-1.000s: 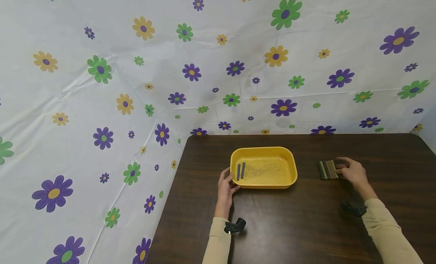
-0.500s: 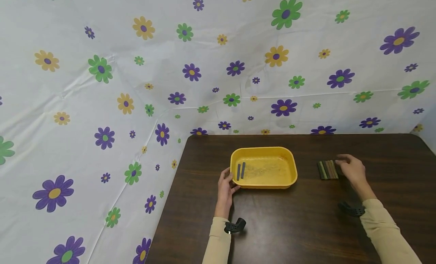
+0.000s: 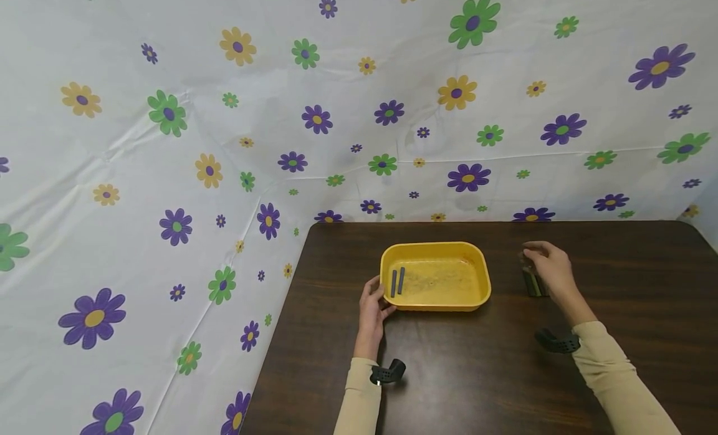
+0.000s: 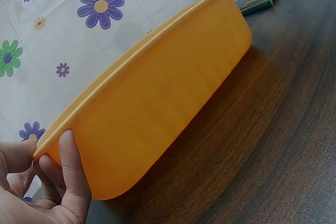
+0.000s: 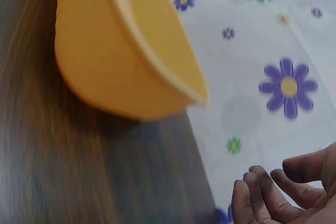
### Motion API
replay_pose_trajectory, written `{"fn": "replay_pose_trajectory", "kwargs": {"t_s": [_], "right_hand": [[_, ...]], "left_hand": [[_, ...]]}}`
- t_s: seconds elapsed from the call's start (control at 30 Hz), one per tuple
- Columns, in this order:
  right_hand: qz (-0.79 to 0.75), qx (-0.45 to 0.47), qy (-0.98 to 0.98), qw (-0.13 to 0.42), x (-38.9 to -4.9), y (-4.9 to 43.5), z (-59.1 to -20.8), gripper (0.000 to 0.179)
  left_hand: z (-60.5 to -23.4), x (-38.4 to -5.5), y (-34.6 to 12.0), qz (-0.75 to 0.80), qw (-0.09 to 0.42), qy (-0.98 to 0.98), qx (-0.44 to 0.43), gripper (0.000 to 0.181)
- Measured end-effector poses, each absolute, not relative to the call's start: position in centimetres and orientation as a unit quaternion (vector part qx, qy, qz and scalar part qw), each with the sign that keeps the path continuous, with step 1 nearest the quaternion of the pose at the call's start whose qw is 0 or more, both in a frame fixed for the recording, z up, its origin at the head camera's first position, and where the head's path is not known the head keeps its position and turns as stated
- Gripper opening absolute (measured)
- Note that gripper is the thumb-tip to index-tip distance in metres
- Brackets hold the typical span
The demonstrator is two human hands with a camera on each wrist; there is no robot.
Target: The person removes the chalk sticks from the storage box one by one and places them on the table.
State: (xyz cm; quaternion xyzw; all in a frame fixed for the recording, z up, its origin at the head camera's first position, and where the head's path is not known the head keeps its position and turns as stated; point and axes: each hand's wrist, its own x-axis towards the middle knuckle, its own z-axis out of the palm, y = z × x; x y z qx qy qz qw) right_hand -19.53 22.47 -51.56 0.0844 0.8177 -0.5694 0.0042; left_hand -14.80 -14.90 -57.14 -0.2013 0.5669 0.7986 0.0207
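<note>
A yellow plastic tub stands on the dark wooden table, with two slim blue-grey sticks lying side by side near its left end. My left hand grips the tub's left rim, thumb and fingers pinching it in the left wrist view. To the tub's right, a row of short green and brownish sticks lies on the table, partly hidden by my right hand above it. In the right wrist view, that hand's fingers are loosely bent with dark smudges on the fingertips, and nothing shows between them.
White cloth printed with purple, green and yellow flowers hangs behind and to the left of the table. Each wrist wears a black camera mount. The table's back edge runs just behind the tub.
My right hand has moved from the right end of the stick row leftward over it, now covering several of the sticks. My left hand and the tub have stayed in place.
</note>
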Motion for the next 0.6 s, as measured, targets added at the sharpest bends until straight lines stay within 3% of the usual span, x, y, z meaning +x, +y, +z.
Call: {"fn": "replay_pose_trajectory", "kwargs": {"t_s": [0.6], "right_hand": [[-0.616, 0.052, 0.784, 0.057, -20.1, 16.1, -49.8, 0.045]], "left_hand": [[-56.8, -14.6, -14.9, 0.797, 0.015, 0.570, -0.199, 0.040]]}}
